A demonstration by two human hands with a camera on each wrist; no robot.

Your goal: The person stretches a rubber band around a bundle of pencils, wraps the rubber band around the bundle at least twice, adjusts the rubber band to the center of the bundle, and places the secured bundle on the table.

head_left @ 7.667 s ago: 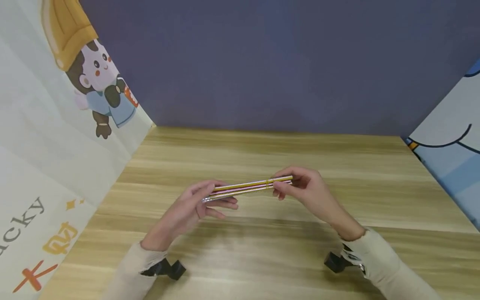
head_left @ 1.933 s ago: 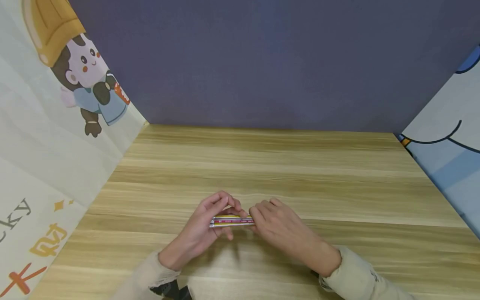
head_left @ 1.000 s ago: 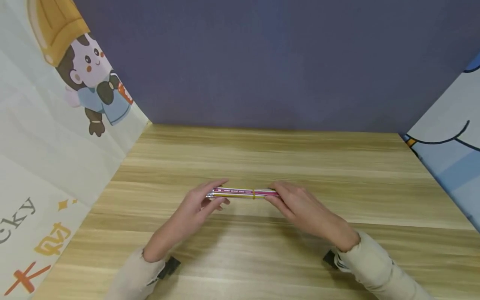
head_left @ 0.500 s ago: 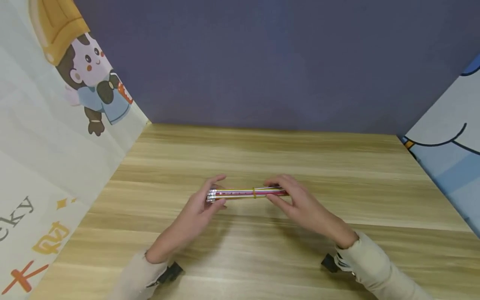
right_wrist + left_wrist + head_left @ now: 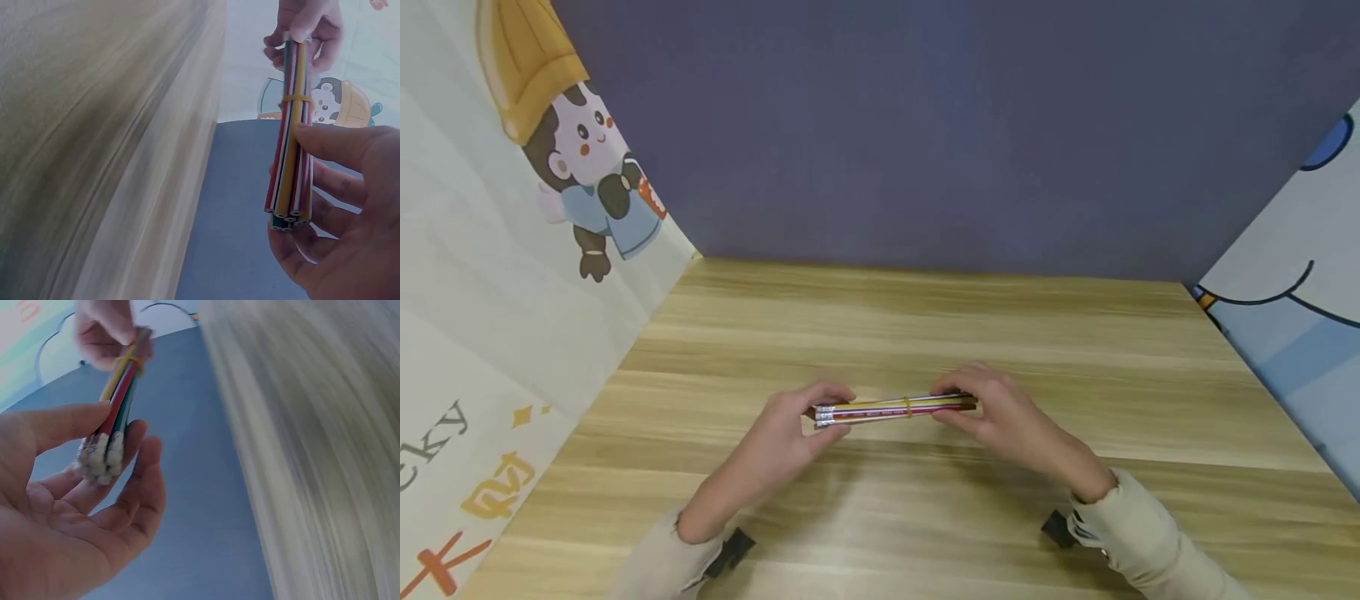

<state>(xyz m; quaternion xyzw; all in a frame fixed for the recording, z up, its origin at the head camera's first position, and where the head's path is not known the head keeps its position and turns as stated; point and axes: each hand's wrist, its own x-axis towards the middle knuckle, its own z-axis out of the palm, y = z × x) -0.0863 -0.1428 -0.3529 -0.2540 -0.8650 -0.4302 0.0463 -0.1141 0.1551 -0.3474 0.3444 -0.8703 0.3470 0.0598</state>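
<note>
A bundle of striped pencils [image 5: 872, 411] is held level above the table, with a yellow rubber band [image 5: 907, 407] around it a little right of the middle. At its left end my left hand [image 5: 784, 429] holds the eraser tips and metal ferrules between thumb and fingers. My right hand [image 5: 1003, 421] pinches the opposite end, thumb on the near side. Flat, unsharpened ends of the pencils [image 5: 290, 162] show in the right wrist view. White erasers [image 5: 97, 459] cluster by the left palm in the left wrist view.
The wood-grain table [image 5: 880, 325] lies beneath both hands. A dark blue-grey panel [image 5: 910, 133] stands behind it. Cartoon-printed sheets flank it at left [image 5: 497, 275] and right [image 5: 1292, 267]. Black wrist cameras [image 5: 730, 550] sit below the cuffs.
Earlier the rubber band sat near the bundle's right end; now it is closer to the middle. The hands came together, then moved apart to the two ends. Lately the bundle has turned slightly.
</note>
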